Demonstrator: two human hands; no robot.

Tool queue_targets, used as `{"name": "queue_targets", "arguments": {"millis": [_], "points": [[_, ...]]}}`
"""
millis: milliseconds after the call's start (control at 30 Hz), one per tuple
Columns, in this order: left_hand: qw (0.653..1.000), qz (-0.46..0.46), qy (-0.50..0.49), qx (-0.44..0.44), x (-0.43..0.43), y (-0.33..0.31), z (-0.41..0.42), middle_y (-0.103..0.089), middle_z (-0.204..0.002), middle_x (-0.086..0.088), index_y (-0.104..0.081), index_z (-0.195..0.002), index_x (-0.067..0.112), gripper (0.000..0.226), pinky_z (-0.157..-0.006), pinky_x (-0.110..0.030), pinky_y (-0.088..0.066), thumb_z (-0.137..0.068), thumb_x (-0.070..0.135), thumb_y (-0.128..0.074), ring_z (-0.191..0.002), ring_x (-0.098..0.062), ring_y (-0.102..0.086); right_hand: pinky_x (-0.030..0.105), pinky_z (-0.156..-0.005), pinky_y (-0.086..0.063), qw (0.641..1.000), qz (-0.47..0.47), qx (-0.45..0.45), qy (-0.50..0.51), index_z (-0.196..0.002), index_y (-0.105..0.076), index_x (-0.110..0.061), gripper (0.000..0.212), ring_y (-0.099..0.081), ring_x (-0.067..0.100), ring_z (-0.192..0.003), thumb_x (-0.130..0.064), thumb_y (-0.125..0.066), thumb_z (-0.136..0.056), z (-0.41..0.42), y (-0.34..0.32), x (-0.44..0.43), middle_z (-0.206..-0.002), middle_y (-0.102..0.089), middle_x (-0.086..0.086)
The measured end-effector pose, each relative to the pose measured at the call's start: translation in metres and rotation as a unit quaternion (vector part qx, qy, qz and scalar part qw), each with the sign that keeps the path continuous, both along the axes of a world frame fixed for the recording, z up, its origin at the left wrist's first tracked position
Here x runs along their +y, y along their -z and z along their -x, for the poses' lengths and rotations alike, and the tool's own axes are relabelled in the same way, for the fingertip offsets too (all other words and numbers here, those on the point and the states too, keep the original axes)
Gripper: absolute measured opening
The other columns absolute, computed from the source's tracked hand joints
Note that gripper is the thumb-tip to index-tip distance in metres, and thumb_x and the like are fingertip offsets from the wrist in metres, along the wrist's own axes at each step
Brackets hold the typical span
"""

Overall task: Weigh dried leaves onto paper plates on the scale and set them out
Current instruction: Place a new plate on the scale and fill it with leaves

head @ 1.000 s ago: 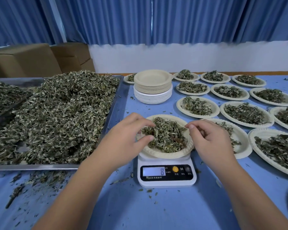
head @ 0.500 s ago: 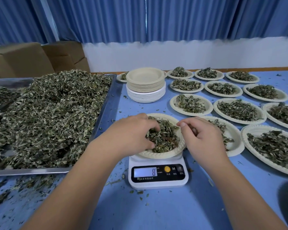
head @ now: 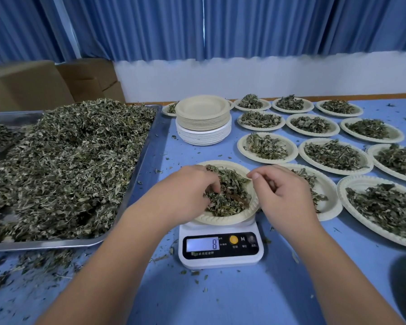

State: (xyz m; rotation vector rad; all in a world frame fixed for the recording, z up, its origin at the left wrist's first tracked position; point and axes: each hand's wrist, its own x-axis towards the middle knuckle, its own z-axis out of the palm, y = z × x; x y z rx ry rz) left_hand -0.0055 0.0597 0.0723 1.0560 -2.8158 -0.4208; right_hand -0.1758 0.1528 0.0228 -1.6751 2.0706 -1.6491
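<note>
Blue table point(head: 220, 301), blue curtains point(head: 244, 26) behind. The left hand point(head: 190, 188) has its fingers curled down into the leaves point(head: 230, 195) on the plate point(head: 223, 220), pinching a tuft, probably to trim the weight. The right hand point(head: 284, 198) sits curled at the plate's right rim; I cannot tell if it holds anything or only steadies it. The plate rests on the scale point(head: 220, 259), which reads 8. A heaped tray point(head: 45, 246) lies close on the left for easy reach. A stack point(head: 203, 118) of spare plates stands behind, and filled plates point(head: 333, 156) sit in rows to the right, out of the way.
</note>
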Motion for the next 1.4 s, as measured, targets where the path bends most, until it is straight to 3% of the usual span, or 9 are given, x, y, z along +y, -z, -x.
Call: {"name": "queue_targets", "arguments": {"millis": [200,367,567,700,833,967,1133,1267,1400], "points": [[0.998,-0.002,-0.006,0.06,0.002,0.001,-0.004,-0.059,-0.107,0.009,-0.068,-0.093,0.025,0.023,-0.082,-0.021,-0.044,-0.089,0.006,-0.058,-0.096,-0.007,-0.054,0.017,-0.061,-0.033,1.0,0.002,0.002,0.002,-0.085,-0.073,-0.022,0.017,-0.052,-0.003,-0.066,-0.015,-0.059,-0.091,0.001,0.0,0.0,-0.071,-0.057,-0.031],[0.984,-0.047,-0.029,0.17,0.004,0.0,-0.012,-0.064,-0.093,0.015,-0.071,-0.083,0.027,0.021,-0.065,-0.006,-0.039,-0.086,0.007,-0.066,-0.074,0.006,-0.053,0.016,-0.061,-0.033,1.0,0.0,-0.008,-0.002,-0.084,-0.071,-0.025,0.017,-0.052,-0.003,-0.065,-0.015,-0.059,-0.09,0.001,0.001,0.0,-0.071,-0.057,-0.031],[0.945,-0.128,-0.085,0.287,0.002,0.001,-0.025,-0.058,-0.055,0.029,-0.072,-0.079,0.025,0.019,-0.044,-0.004,-0.032,-0.085,0.007,-0.071,-0.042,0.007,-0.047,0.009,-0.057,-0.031,1.0,-0.009,-0.01,-0.003,-0.084,-0.07,-0.026,0.018,-0.052,-0.004,-0.064,-0.016,-0.058,-0.092,0.002,0.001,0.0,-0.067,-0.056,-0.032],[0.91,-0.138,-0.124,0.371,-0.007,-0.004,-0.04,-0.067,-0.063,0.01,-0.072,-0.076,0.031,0.023,-0.047,-0.012,-0.035,-0.084,0.009,-0.072,-0.044,0.0,-0.044,0.01,-0.055,-0.03,1.0,-0.013,-0.022,-0.006,-0.085,-0.071,-0.025,0.018,-0.051,-0.002,-0.06,-0.016,-0.057,-0.093,0.003,0.002,0.0,-0.063,-0.055,-0.03],[0.862,-0.109,-0.192,0.457,-0.018,-0.007,-0.059,-0.062,-0.053,0.015,-0.072,-0.082,0.024,0.017,-0.038,-0.008,-0.029,-0.085,0.007,-0.07,-0.037,0.002,-0.039,0.008,-0.056,-0.034,1.0,-0.01,-0.017,-0.006,-0.085,-0.072,-0.023,0.018,-0.053,-0.002,-0.062,-0.015,-0.057,-0.092,0.002,0.002,0.0,-0.062,-0.055,-0.03],[0.86,-0.034,-0.273,0.429,-0.035,-0.006,-0.084,-0.057,-0.05,0.022,-0.07,-0.084,0.027,0.015,-0.032,-0.007,-0.024,-0.087,0.012,-0.069,-0.031,0.002,-0.038,0.011,-0.056,-0.03,1.0,-0.009,-0.02,-0.006,-0.084,-0.07,-0.027,0.02,-0.052,-0.001,-0.06,-0.015,-0.058,-0.093,0.002,0.003,-0.001,-0.062,-0.055,-0.029],[0.877,0.03,-0.352,0.325,-0.055,0.01,-0.103,-0.065,-0.081,0.012,-0.066,-0.084,0.031,0.018,-0.029,-0.015,-0.029,-0.09,0.015,-0.064,-0.03,-0.005,-0.039,0.018,-0.057,-0.031,1.0,-0.008,-0.027,-0.008,-0.084,-0.07,-0.028,0.019,-0.052,0.0,-0.061,-0.016,-0.058,-0.093,0.002,0.003,-0.001,-0.063,-0.056,-0.028],[0.891,0.047,-0.361,0.27,-0.061,0.019,-0.103,-0.064,-0.09,-0.002,-0.066,-0.091,0.028,0.009,-0.044,-0.023,-0.035,-0.09,0.02,-0.064,-0.05,-0.013,-0.05,0.02,-0.057,-0.03,0.999,-0.011,-0.034,-0.011,-0.084,-0.071,-0.025,0.018,-0.051,0.0,-0.059,-0.017,-0.057,-0.093,0.002,0.004,-0.001,-0.061,-0.055,-0.028],[0.896,0.085,-0.35,0.259,-0.058,0.019,-0.096,-0.059,-0.099,0.002,-0.068,-0.095,0.026,0.008,-0.061,-0.028,-0.04,-0.09,0.023,-0.063,-0.069,-0.012,-0.055,0.017,-0.056,-0.03,1.0,-0.013,-0.027,-0.006,-0.085,-0.072,-0.025,0.018,-0.051,0.0,-0.059,-0.017,-0.058,-0.093,0.002,0.003,-0.001,-0.061,-0.055,-0.028]]}}
